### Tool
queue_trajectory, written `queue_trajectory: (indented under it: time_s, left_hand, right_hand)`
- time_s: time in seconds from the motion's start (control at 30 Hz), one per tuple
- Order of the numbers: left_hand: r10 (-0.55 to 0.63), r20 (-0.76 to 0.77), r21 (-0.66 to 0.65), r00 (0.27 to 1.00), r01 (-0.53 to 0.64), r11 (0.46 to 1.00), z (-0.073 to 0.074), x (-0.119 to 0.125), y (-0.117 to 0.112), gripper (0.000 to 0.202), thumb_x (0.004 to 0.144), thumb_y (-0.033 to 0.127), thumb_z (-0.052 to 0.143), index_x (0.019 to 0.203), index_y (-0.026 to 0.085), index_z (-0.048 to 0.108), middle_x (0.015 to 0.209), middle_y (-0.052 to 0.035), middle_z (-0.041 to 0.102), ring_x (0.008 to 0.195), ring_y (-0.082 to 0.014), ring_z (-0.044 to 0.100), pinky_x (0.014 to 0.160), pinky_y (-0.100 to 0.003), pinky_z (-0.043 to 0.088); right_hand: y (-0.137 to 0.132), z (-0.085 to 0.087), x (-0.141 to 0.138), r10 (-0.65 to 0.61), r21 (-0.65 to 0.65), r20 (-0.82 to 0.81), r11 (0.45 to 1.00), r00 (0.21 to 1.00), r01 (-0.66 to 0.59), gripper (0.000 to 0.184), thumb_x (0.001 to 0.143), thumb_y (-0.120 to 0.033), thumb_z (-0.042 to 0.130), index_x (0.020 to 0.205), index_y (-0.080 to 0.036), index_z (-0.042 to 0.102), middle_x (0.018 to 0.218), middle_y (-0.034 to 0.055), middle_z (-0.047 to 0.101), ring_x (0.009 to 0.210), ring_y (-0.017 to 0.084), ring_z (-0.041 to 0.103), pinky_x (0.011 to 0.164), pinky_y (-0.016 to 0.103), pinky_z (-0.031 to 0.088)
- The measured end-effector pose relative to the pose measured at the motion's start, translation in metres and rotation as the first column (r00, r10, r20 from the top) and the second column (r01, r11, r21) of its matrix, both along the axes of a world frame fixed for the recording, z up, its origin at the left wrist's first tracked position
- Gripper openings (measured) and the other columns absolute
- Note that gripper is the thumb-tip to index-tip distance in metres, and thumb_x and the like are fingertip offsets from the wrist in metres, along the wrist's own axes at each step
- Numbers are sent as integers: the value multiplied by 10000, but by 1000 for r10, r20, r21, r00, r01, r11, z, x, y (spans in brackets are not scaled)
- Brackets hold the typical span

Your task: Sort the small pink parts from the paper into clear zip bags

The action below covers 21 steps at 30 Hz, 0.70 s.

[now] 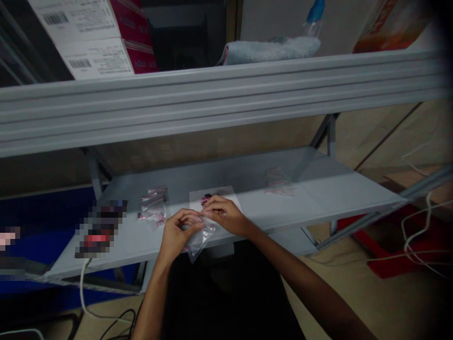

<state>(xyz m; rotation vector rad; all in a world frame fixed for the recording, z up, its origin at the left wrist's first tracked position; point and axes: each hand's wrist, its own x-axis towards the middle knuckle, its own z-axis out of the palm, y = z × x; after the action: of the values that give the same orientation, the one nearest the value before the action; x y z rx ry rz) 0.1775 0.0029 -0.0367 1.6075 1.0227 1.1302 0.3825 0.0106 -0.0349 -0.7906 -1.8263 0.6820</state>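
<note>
The left hand (179, 231) and right hand (224, 215) pinch one clear zip bag (200, 242), fingers pressed together; it hangs tilted over the shelf (240, 174) front edge. About three small bags (153, 207) lie left, another (278, 182) back right.

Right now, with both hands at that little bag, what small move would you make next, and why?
I'd probably firm the pinch on the top of the clear zip bag with the left hand and right hand. Its top sits between them, while the rest hangs loose past the front edge of the grey metal shelf.
</note>
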Motion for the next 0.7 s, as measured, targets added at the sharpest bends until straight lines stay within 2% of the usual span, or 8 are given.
queue_trajectory:
  time_s: [0.07, 0.13, 0.27, 0.37, 0.43, 0.53, 0.6, 0.7]
  left_hand:
    - [26, 22, -5, 999, -26, 1000, 1, 1, 0, 275, 689, 242, 835, 907, 162, 687, 823, -48, 728, 744, -164, 665, 713, -275, 519]
    - [53, 43, -12, 998, -53, 999, 2, 1, 0, 275, 681, 240, 839, 893, 161, 681, 807, -40, 721, 727, -154, 657, 698, -264, 512]
    - [84, 62, -18, 995, -83, 996, 4, 2, -1, 273, 694, 244, 830, 903, 162, 675, 802, -28, 713, 725, -140, 644, 692, -244, 498]
    - [98, 65, -13, 993, -98, 995, 5, 2, -2, 273, 694, 237, 830, 905, 161, 676, 788, -21, 707, 712, -134, 635, 685, -237, 491]
    - [87, 69, -14, 994, -86, 996, 5, 2, -2, 277, 690, 231, 832, 910, 162, 678, 793, -23, 708, 714, -136, 638, 690, -239, 493]
    - [61, 54, -10, 997, -60, 998, 5, 3, -2, 285, 679, 233, 839, 909, 164, 685, 810, -31, 714, 723, -148, 647, 691, -248, 498]
    - [47, 29, -2, 998, -47, 999, 5, 3, -2, 285, 673, 238, 842, 905, 167, 692, 813, -35, 717, 723, -156, 650, 692, -255, 500]
    - [20, -2, 4, 1000, -20, 1000, 4, 2, -3, 276, 679, 239, 839, 904, 169, 694, 815, -38, 720, 737, -162, 652, 708, -261, 500]
  right_hand:
    - [6, -2, 9, -145, 8, 26, 989, 989, 145, 165, 936, -285, 606, 980, -203, 742, 962, 69, 669, 885, 172, 621, 715, 283, 486]
    - [12, -7, 16, -242, 30, 124, 970, 962, 240, 151, 924, -267, 620, 973, -199, 745, 939, 72, 679, 873, 179, 623, 701, 281, 481]
    - [18, -19, 16, -295, 80, 388, 955, 873, 287, 137, 892, -267, 667, 972, -190, 747, 974, 72, 679, 905, 194, 624, 801, 316, 480]
    - [17, -21, 9, -309, 103, 448, 950, 839, 295, 143, 901, -231, 650, 998, -177, 740, 1002, 79, 673, 930, 201, 618, 832, 328, 472]
    - [15, -16, 6, -274, 88, 373, 961, 886, 261, 133, 907, -219, 639, 984, -178, 740, 993, 73, 675, 918, 190, 617, 802, 306, 476]
    - [8, -3, 3, -132, 16, 186, 991, 974, 131, 137, 912, -265, 644, 971, -199, 749, 1001, 62, 669, 836, 155, 609, 700, 261, 472]
    - [3, 6, 2, -33, -28, 129, 999, 991, 37, 153, 905, -311, 657, 961, -214, 760, 1005, 61, 657, 824, 149, 600, 680, 258, 469]
    - [-2, 12, 1, 58, -81, 129, 996, 990, -47, 169, 882, -358, 683, 933, -225, 775, 972, 60, 641, 894, 168, 589, 700, 266, 471]
